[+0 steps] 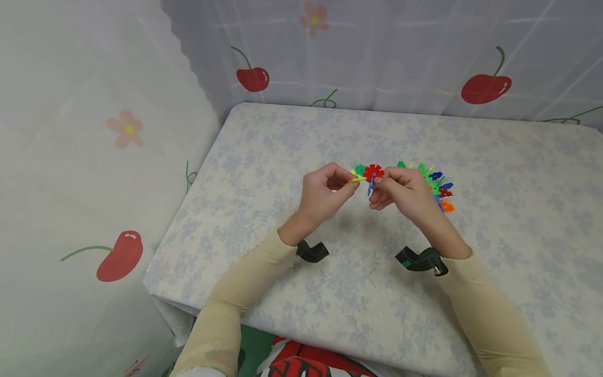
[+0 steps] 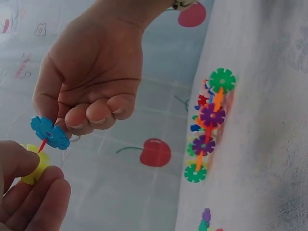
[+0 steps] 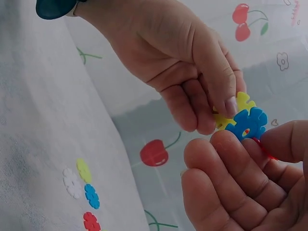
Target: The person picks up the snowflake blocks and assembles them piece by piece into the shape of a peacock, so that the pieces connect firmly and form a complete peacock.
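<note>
Both hands meet over the table around a few notched, flower-shaped plastic discs. Between the thumb and fingers of my left hand [image 1: 325,189] is a yellow disc [image 2: 36,166], seen nearly edge-on in the head view. My right hand [image 1: 405,191] pinches a blue disc [image 3: 249,124]; its thumb and fingertips lie at the lower edge in the right wrist view. A red disc [image 1: 373,173] stands between the yellow and blue ones and faces the head camera. Fingers hide parts of all three discs.
Beyond the right hand sits a many-coloured build of joined discs [image 1: 435,188], partly hidden by that hand. Loose white [image 3: 72,183], yellow [image 3: 83,170], blue [image 3: 91,196] and red discs [image 3: 91,221] lie on the flower-patterned tablecloth [image 1: 264,157]. A cherry-print curtain [image 1: 377,57] hangs behind the table.
</note>
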Available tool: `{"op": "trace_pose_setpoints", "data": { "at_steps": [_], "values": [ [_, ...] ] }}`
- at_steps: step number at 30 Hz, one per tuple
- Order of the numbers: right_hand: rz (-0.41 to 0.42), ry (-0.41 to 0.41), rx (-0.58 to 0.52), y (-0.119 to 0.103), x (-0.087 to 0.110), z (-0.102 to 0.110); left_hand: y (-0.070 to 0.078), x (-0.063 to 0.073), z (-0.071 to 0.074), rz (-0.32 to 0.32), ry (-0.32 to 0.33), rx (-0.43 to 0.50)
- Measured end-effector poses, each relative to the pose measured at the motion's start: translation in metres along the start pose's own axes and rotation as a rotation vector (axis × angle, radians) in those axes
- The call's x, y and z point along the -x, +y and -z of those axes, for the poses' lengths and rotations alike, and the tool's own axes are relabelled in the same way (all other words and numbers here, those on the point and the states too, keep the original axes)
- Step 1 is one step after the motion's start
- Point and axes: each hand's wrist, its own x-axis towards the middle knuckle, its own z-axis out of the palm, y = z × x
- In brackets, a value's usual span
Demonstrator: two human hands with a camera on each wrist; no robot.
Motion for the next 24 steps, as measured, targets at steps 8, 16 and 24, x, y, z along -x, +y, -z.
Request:
{"op": "trace_pose_setpoints", "data": {
  "at_steps": [8, 16, 24],
  "values": [
    [0.065, -0.057, -0.035, -0.0004, 0.0027, 0.0024, 0.0038, 0.0022, -0.0023, -0.216, -0.011, -0.071],
    [0.133, -0.017, -0.062, -0.0019, 0.0039, 0.0044, 0.0049, 0.0009, -0.0010, -0.396, 0.052, -0.127],
    [0.150, -0.052, 0.115, -0.0056, 0.0070, 0.0060, 0.0021, 0.0005, 0.0024, -0.375, -0.003, -0.097]
  ]
}}
